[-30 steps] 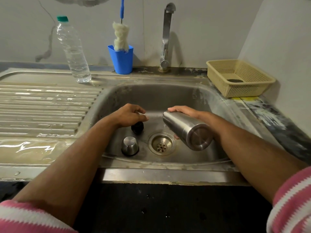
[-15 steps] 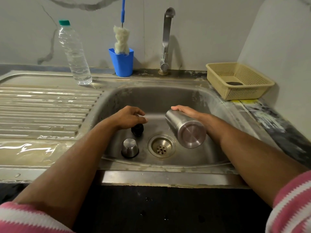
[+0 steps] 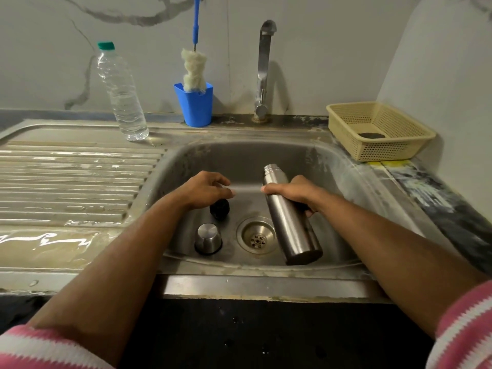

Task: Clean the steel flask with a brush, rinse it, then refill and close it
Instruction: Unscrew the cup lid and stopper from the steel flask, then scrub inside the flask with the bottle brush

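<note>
My right hand (image 3: 292, 193) grips the steel flask (image 3: 290, 222) round its upper body, over the sink basin (image 3: 239, 161). The flask stands nearly upright, tilted a little, with its uncapped threaded neck up and its base near the drain (image 3: 256, 235). My left hand (image 3: 206, 189) hovers with loosely curled fingers, holding nothing, just above the black stopper (image 3: 219, 209) on the sink floor. The steel cap (image 3: 208, 238) sits upside down beside the drain. The brush (image 3: 194, 69), blue-handled with a white head, stands in a blue cup (image 3: 194, 107) at the back.
A plastic water bottle (image 3: 121, 94) with a green cap stands on the wet ribbed drainboard (image 3: 74, 187). The tap (image 3: 263, 73) rises behind the basin. A cream basket (image 3: 378, 131) sits at the back right beside the wall.
My right hand has swung the flask from lying tilted with its base toward me to nearly upright, neck up. My left hand stayed over the stopper.
</note>
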